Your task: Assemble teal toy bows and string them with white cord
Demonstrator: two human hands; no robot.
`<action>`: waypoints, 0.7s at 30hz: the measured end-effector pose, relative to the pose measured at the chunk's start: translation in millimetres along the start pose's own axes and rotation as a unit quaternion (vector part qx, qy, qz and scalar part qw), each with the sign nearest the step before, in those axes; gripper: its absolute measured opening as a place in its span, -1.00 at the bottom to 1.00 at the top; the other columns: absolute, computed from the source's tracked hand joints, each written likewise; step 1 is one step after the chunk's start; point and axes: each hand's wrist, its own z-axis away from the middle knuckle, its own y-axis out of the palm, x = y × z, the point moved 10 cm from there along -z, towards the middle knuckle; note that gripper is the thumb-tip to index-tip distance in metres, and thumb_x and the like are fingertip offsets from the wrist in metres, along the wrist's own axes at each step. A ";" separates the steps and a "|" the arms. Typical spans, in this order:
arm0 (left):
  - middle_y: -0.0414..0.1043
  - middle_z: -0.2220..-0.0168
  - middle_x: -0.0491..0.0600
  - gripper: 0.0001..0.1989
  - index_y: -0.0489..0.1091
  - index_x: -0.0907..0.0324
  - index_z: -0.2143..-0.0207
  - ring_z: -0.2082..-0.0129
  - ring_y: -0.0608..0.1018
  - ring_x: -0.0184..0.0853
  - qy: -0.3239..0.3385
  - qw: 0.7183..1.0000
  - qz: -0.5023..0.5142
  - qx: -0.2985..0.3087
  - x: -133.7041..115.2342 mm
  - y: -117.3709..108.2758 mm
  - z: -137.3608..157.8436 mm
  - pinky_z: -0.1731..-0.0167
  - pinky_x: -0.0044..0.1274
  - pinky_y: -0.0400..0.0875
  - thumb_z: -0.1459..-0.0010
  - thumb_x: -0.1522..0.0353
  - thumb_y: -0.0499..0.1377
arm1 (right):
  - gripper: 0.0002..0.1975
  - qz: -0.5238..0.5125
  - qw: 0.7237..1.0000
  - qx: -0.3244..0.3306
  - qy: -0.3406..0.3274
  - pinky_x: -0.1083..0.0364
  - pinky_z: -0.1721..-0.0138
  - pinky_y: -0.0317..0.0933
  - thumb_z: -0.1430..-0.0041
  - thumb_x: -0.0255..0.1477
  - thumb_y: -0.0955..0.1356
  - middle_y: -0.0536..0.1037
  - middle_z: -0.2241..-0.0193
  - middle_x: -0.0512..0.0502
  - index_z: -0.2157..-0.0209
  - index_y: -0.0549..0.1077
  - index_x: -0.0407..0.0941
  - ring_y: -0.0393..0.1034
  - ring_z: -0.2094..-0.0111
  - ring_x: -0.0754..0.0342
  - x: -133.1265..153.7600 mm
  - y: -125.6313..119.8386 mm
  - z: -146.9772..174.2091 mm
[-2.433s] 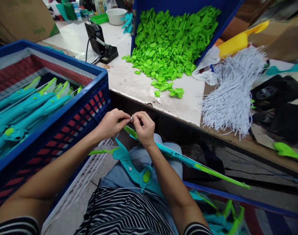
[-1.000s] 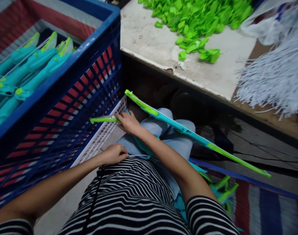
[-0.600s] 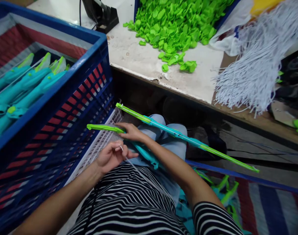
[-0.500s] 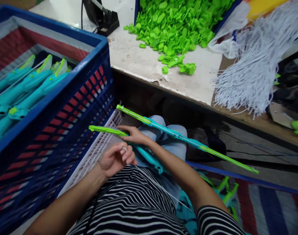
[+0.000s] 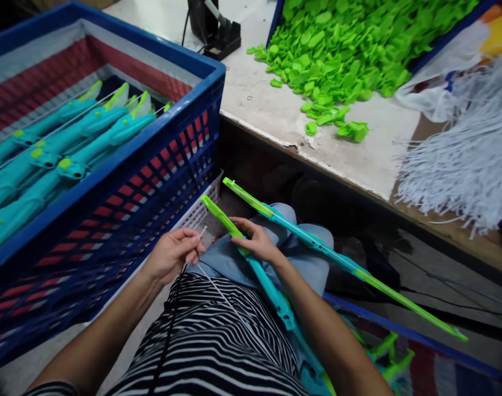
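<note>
My left hand [image 5: 176, 252] is closed in a pinch on the end of a white string [image 5: 218, 290], its tip poking up above the fingers. The string runs slantwise down across the striped shirt. My right hand [image 5: 255, 237] is wrapped round the green limb of a teal and green toy bow [image 5: 261, 275], whose tip points up and left. Its lower end passes by the right forearm, partly hidden. A second toy bow [image 5: 312, 239], with a white string along it, rests across the knees beyond my right hand.
At left stands a blue crate [image 5: 205, 71] holding several teal toy bows [image 5: 86, 143]. Green plastic pieces [image 5: 337, 60] are heaped on the worktable [image 5: 267, 118], with a bundle of white strings [image 5: 461, 159] at right. A white basket [image 5: 199, 208] and another lined crate [image 5: 436, 341] flank the lap.
My left hand has moved away from my right hand, and the string tip now shows. The held bow has swung to a steeper slant. The view has shifted left.
</note>
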 end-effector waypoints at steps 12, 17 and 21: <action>0.39 0.67 -0.08 -0.69 0.47 0.29 0.53 0.73 0.20 -0.57 0.164 0.974 -0.116 -0.105 -54.1 -18.1 -24.0 0.72 -0.66 0.00 0.23 0.21 0.38 | -0.43 0.035 0.999 -0.015 0.018 -0.01 -0.03 0.23 0.00 -0.30 0.43 0.49 0.08 -0.13 -0.07 0.34 -0.12 0.39 0.07 0.01 -2.3 -3.1 1.6; 0.40 0.66 -0.07 -0.71 0.48 0.28 0.52 0.72 0.19 -0.56 0.171 0.971 -0.138 -0.094 -57.4 -16.8 -25.3 0.71 -0.65 0.00 0.18 0.21 0.35 | -0.43 0.029 0.999 -0.010 0.021 -0.03 -0.06 0.22 0.00 -0.29 0.42 0.46 0.02 -0.14 -0.07 0.33 -0.10 0.37 0.02 -0.01 -4.3 -1.7 1.2; 0.39 0.66 -0.08 -0.74 0.47 0.27 0.52 0.73 0.18 -0.56 0.176 0.967 -0.160 -0.090 -62.0 -15.4 -28.2 0.71 -0.65 -0.01 0.16 0.23 0.34 | -0.43 0.029 0.999 -0.014 0.029 -0.04 -0.08 0.21 0.00 -0.28 0.42 0.45 0.00 -0.12 -0.08 0.34 -0.06 0.35 -0.02 -0.03 -8.7 -2.0 2.2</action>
